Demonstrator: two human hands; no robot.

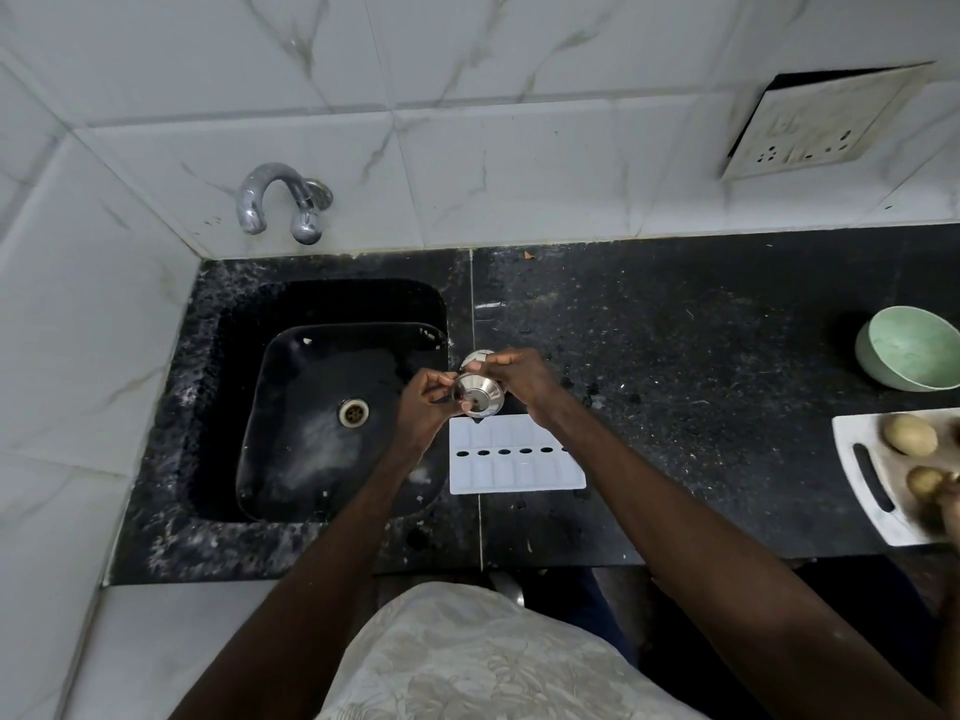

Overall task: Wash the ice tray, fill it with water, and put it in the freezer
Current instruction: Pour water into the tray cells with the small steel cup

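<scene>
A white ice tray [514,462] lies flat on the black counter just right of the sink. Right above its far edge both hands hold a small steel cup [477,396], tipped toward me with its mouth low over the tray. My left hand [423,407] pinches the cup's left rim. My right hand [522,381] grips it from the right and behind. A drip hangs from the cup's lower lip over the tray. Whether the tray's cells hold water is unclear.
The black sink [249,407] with its drain [354,412] is on the left, the tap [283,202] on the wall above it. A green bowl [909,350] and a white cutting board [862,459] with potatoes [910,433] stand at the right edge.
</scene>
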